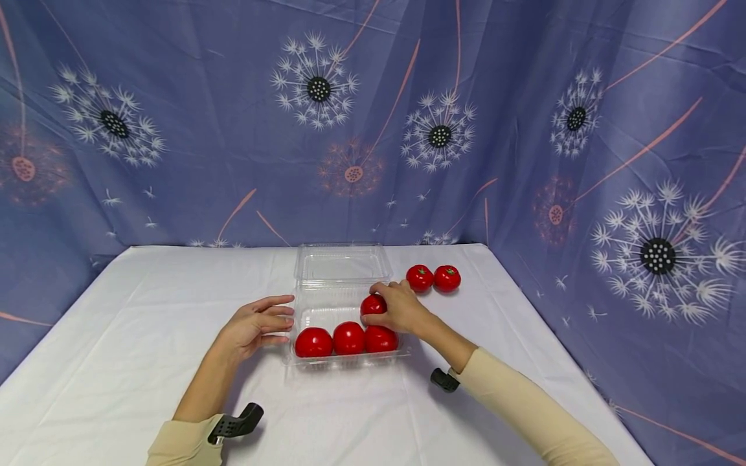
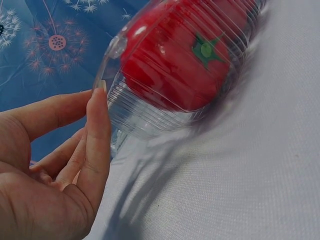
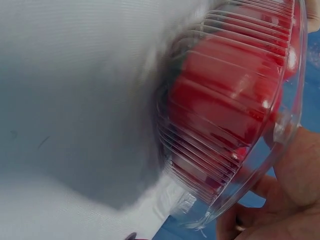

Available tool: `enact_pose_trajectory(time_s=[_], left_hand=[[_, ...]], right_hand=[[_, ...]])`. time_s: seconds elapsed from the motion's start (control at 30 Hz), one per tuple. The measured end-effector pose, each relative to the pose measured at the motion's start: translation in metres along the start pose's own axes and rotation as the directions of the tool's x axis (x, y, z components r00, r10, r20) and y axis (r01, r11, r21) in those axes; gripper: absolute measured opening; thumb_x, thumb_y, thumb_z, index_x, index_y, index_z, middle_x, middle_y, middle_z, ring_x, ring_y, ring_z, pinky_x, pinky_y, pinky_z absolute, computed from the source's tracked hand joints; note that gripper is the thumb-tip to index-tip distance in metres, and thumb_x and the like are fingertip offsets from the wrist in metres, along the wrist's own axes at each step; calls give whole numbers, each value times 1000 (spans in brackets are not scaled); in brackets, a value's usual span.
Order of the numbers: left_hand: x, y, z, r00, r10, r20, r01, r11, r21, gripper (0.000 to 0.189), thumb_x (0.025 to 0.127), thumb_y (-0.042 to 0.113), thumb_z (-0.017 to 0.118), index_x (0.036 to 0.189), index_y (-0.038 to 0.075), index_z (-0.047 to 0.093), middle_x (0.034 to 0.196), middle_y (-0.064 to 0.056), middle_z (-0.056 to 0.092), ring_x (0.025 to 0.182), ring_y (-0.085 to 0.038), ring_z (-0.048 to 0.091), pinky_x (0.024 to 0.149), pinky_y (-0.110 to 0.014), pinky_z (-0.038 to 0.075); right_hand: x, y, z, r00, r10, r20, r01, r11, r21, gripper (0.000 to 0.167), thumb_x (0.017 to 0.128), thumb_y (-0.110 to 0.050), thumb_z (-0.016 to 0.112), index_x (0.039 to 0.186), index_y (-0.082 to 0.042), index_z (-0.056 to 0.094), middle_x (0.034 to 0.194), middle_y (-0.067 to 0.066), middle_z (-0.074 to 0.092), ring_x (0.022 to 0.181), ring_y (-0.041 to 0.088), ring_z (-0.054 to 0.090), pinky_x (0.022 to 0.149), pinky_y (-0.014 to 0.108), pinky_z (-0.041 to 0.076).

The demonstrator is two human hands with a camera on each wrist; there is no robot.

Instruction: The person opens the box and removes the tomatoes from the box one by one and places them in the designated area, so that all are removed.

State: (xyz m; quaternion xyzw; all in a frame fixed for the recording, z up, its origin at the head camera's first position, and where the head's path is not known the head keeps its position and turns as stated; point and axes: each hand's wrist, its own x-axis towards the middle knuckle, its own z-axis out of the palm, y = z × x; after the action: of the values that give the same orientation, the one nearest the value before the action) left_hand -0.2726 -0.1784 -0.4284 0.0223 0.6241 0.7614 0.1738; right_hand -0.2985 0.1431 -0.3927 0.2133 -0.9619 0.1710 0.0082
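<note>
A clear plastic container [image 1: 326, 317] lies with its lid folded back. Along its near side sit three red tomatoes, the left one [image 1: 313, 342] with its green stem end showing through the wall in the left wrist view. My right hand [image 1: 399, 309] reaches over the container's right side and grips another tomato [image 1: 373, 308] between thumb and fingers, behind the near row. At the left wall, my left hand [image 1: 252, 327] has its fingers extended, with fingertips [image 2: 98, 100] right at the rim. Through the ribbed wall in the right wrist view, a tomato [image 3: 225, 90] shows.
Two more tomatoes, one [image 1: 419, 278] beside the other [image 1: 447, 279], rest on the white-covered table [image 1: 146, 323] to the container's right rear. The clear lid [image 1: 344, 264] lies open toward the back edge. A blue dandelion-print curtain [image 1: 233, 129] hangs behind and along the sides.
</note>
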Motion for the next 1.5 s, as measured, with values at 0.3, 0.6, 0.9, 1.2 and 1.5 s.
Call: enact_pose_trajectory(time_s=[0.3, 0.6, 0.9, 1.2, 1.5], left_hand=[[2, -1, -2, 1000, 5, 0, -5, 1000, 3, 53, 90, 1, 69, 141, 9, 57, 113, 2, 70, 89, -15, 71, 71, -30, 63], [2, -5, -3, 1000, 12, 14, -13, 1000, 17, 55, 91, 0, 67, 144, 7, 55, 114, 0, 68, 90, -16, 70, 73, -31, 63], [0, -4, -2, 1000, 20, 16, -20, 1000, 11, 56, 90, -1, 67, 144, 6, 54, 115, -1, 68, 90, -16, 70, 73, -30, 63], [0, -3, -1, 1000, 15, 10, -15, 1000, 26, 57, 91, 0, 67, 145, 4, 52, 115, -1, 68, 91, -16, 70, 74, -30, 63], [-1, 0, 0, 1000, 17, 7, -18, 1000, 22, 53, 90, 0, 67, 142, 6, 55, 115, -2, 67, 92, -17, 69, 74, -30, 63]], right_hand=[[0, -7, -2, 999, 25, 47, -22, 998, -61, 55, 85, -39, 80, 130, -12, 63, 117, 17, 70, 102, 34, 54, 92, 49, 45], [0, -11, -1, 993, 33, 111, -20, 994, -111, 55, 88, -39, 77, 136, -19, 61, 122, 18, 69, 103, 32, 52, 89, 45, 43], [6, -11, -2, 990, 75, 121, -77, 997, 8, 52, 85, -31, 81, 133, -18, 65, 124, 16, 68, 109, 33, 51, 96, 51, 42], [6, -9, 2, 994, 65, 86, -68, 997, 29, 50, 84, -28, 82, 130, -17, 68, 125, 12, 70, 106, 32, 51, 92, 48, 49], [7, -8, 2, 999, 18, -28, -17, 999, 47, 48, 85, -32, 80, 128, -12, 69, 118, 10, 74, 109, 36, 62, 91, 44, 53]])
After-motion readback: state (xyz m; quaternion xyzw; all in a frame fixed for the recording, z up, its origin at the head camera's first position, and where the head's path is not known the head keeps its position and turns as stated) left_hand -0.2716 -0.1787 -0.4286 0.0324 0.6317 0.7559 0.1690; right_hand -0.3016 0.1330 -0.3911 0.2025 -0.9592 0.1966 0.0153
